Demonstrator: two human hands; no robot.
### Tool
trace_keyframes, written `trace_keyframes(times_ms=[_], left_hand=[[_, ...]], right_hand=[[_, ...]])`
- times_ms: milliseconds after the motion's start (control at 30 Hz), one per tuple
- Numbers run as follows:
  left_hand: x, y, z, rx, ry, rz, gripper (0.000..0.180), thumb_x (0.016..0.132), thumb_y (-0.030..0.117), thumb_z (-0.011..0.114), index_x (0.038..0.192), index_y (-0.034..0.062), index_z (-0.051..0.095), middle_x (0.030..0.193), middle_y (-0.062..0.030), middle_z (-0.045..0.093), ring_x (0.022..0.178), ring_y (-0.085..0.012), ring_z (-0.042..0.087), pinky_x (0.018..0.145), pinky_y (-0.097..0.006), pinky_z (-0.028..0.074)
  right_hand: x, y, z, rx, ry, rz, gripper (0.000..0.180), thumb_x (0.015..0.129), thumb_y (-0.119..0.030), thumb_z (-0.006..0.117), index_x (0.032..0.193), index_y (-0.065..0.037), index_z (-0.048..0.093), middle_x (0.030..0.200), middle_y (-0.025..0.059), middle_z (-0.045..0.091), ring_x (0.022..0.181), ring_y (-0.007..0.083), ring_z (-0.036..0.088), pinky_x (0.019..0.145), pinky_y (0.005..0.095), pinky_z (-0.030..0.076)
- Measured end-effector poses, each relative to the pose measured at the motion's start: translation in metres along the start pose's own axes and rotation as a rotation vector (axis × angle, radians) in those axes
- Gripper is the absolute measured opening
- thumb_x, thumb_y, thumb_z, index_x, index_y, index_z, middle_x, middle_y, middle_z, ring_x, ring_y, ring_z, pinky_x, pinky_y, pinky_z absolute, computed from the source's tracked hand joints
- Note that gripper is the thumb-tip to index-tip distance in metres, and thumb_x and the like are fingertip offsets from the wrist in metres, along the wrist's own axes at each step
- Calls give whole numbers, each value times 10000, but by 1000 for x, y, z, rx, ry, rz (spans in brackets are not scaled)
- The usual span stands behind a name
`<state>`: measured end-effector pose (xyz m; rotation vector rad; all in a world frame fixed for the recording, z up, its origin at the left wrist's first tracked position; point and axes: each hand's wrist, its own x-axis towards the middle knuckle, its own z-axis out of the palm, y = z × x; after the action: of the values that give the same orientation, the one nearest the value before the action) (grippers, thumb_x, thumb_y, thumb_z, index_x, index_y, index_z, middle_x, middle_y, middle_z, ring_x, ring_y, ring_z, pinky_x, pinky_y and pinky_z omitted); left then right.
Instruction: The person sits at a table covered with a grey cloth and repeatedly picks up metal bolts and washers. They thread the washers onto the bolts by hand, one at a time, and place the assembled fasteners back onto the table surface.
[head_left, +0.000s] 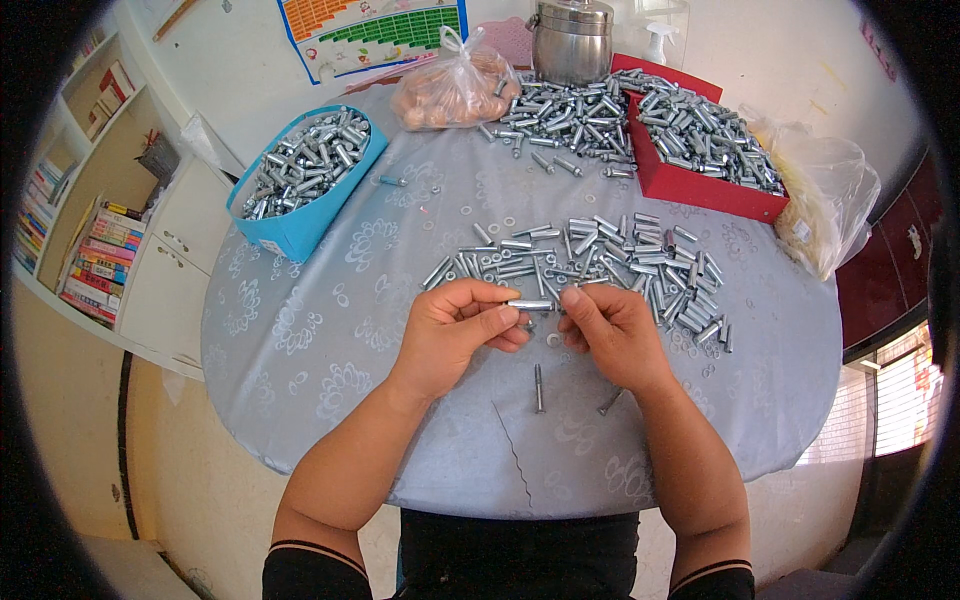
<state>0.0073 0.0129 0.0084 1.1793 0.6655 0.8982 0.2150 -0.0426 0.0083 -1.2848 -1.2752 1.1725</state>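
The sleeve lies level between both hands, just on the near side of the pile. The left hand pinches its left end with thumb and forefinger; the right hand's thumb and forefinger are closed at the other end, probably on the sleeve itself, though they hide that tip. Nearer than the pile, a bolt rests on the cloth. Beyond the pile stand a filled blue box to its left, a filled red box to its right, and between them a heap, a tied bag and a pot.
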Motion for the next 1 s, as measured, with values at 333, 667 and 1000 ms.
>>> trace_keyframes(times_ms=[333,667,1000], left_hand=[[2,0,0,-22,50,-56,177,902,51,615,1061,-24,627,923,-141,687,751,-202,696,648,-309,600],[2,-1,-1,-57,49,-48,191,899,49,617,1077,-17,627,920,-138,689,752,-199,696,649,-303,600],[1,1,0,-20,57,-30,186,895,40,620,1067,-27,634,918,-150,691,764,-211,699,652,-310,600]], right_hand=[[2,1,7,-12,92,-138,135,908,-120,649,971,-1,633,783,2,612,685,58,536,615,217,445],[1,-1,8,88,82,-114,138,907,-127,658,963,-3,636,787,1,617,681,59,547,612,215,449],[-2,-7,13,67,109,-144,173,935,-177,632,931,-4,642,747,7,610,662,70,552,596,219,451]])
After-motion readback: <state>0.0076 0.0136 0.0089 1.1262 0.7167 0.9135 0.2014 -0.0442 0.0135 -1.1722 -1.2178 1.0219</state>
